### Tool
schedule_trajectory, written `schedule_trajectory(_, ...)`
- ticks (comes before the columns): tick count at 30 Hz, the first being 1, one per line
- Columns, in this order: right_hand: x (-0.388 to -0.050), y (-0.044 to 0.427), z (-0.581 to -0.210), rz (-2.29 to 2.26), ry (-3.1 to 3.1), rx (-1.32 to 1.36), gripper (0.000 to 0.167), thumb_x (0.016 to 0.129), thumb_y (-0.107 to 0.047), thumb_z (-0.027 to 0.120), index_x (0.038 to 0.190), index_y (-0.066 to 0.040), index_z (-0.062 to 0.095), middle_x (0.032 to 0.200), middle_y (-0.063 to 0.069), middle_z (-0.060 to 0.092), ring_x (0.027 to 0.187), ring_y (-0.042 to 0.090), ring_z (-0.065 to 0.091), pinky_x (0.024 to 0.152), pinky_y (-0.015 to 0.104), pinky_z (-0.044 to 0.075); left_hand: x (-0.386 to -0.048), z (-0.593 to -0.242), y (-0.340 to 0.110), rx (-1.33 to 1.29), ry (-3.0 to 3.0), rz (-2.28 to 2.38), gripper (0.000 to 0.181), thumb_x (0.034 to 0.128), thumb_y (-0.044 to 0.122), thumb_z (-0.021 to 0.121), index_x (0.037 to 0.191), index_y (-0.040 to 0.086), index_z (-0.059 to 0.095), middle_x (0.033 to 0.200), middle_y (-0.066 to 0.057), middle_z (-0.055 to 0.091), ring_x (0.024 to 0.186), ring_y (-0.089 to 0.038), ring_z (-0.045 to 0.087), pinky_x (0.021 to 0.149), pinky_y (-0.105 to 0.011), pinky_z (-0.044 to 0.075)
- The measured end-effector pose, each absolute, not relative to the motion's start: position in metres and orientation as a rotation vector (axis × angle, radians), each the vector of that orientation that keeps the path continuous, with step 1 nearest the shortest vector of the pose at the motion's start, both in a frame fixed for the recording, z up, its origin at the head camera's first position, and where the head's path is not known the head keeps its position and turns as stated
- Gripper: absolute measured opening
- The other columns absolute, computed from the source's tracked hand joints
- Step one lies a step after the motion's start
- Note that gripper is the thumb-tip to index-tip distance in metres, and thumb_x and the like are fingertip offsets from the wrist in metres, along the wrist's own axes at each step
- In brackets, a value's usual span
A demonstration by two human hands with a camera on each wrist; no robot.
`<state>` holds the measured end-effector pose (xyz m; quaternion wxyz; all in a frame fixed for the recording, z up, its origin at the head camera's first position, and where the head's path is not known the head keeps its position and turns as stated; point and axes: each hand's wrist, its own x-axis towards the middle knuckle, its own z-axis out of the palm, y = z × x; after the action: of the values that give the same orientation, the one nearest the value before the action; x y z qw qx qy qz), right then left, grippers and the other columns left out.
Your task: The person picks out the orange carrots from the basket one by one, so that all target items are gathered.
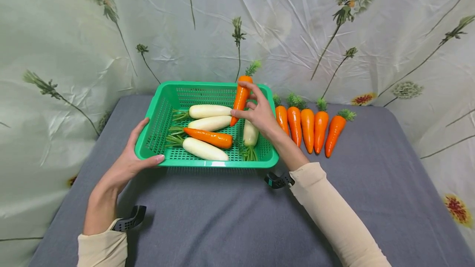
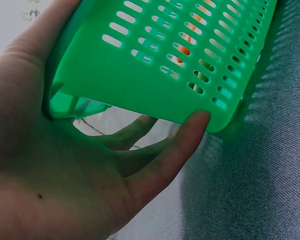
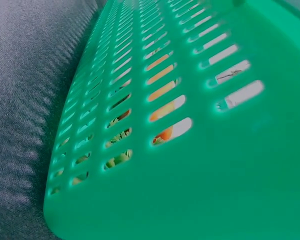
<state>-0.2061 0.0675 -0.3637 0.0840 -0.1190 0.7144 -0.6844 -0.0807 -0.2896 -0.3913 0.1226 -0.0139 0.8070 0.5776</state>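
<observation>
In the head view, the right hand (image 1: 262,112) pinches a glossy orange carrot with a feathery green top (image 1: 239,100) between thumb and fingers. The carrot hangs tilted, narrow end down, over the right part of a green perforated plastic basket (image 1: 222,163). The left hand (image 1: 130,160) grips the basket's near left corner, thumb on the rim. Inside lie four long white radishes with leafy stems (image 1: 205,148) and another orange carrot (image 1: 210,138); five more orange carrots (image 1: 307,130) lie in a row on the grey cloth-covered tabletop (image 1: 371,201), right of the basket. The held carrot's tip is close to the radishes; whether it touches them, I cannot tell. A light, sure pinch near the thick end and a slow wrist turn should suit it, with the tip clear of its neighbours.

In the left wrist view, the left fingers curl around the basket's end wall, one fingertip against its edge; that brace should stop it sliding.

In the right wrist view, slotted wall fills most of the frame; the right fingers are out of sight.
</observation>
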Motion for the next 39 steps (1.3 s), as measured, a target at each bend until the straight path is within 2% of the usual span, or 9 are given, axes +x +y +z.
schedule_trajectory(7,-0.202,0.069,-0.362,-2.0,2.116,-0.413,0.083,0.087,-0.001,0.08,0.157,-0.027,0.043,0.159,0.007,0.036,0.113,0.029,0.062,0.081,0.03,0.055,-0.078,-0.391,-0.292,-0.042,2.358,1.676,0.108,0.0956,0.017,0.074,0.161,0.055,-0.003,0.164,-0.017,0.022,0.122,-0.004,0.047,0.09,-0.011,0.041)
schedule_trajectory(18,-0.199,0.089,-0.354,-1.98,2.16,-0.453,0.083,0.089,-0.004,0.078,0.159,-0.027,0.04,0.155,0.013,0.042,0.113,0.029,0.064,0.09,0.035,0.056,-0.081,-0.39,-0.289,-0.028,2.34,1.705,0.108,0.0959,0.015,0.073,0.163,0.052,-0.002,0.161,-0.019,0.026,0.115,-0.002,0.054,0.089,-0.013,0.046)
schedule_trajectory(23,-0.198,0.102,-0.353,-1.987,2.184,-0.45,0.082,0.09,-0.005,0.078,0.159,-0.028,0.04,0.153,0.014,0.044,0.108,0.023,0.065,0.086,0.031,0.057,-0.081,-0.391,-0.289,-0.026,2.335,1.715,0.108,0.0959,0.013,0.073,0.163,0.05,-0.002,0.16,-0.021,0.026,0.111,-0.002,0.058,0.086,-0.016,0.05)
schedule_trajectory(29,-0.197,0.118,-0.354,-2.04,2.189,-0.502,0.082,0.09,0.0,0.075,0.16,-0.022,0.039,0.149,0.016,0.047,0.098,0.017,0.065,0.082,0.025,0.058,-0.079,-0.392,-0.29,-0.026,2.331,1.704,0.108,0.0962,0.014,0.073,0.163,0.051,-0.003,0.164,-0.02,0.02,0.113,-0.001,0.055,0.086,-0.015,0.05)
schedule_trajectory(35,-0.195,0.134,-0.355,-2.075,2.198,-0.539,0.083,0.088,0.003,0.075,0.16,-0.022,0.04,0.15,0.016,0.049,0.098,0.014,0.065,0.079,0.023,0.057,-0.08,-0.392,-0.289,-0.028,2.327,1.705,0.107,0.0966,0.014,0.073,0.163,0.051,-0.003,0.164,-0.021,0.019,0.111,-0.002,0.057,0.085,-0.017,0.051)
schedule_trajectory(39,-0.193,0.144,-0.357,-2.11,2.166,-0.556,0.084,0.088,0.006,0.073,0.16,-0.021,0.039,0.153,0.022,0.046,0.098,0.013,0.065,0.077,0.021,0.055,-0.081,-0.392,-0.289,-0.034,2.338,1.687,0.108,0.0965,0.016,0.073,0.162,0.052,-0.004,0.165,-0.02,0.019,0.116,-0.002,0.054,0.088,-0.014,0.047)
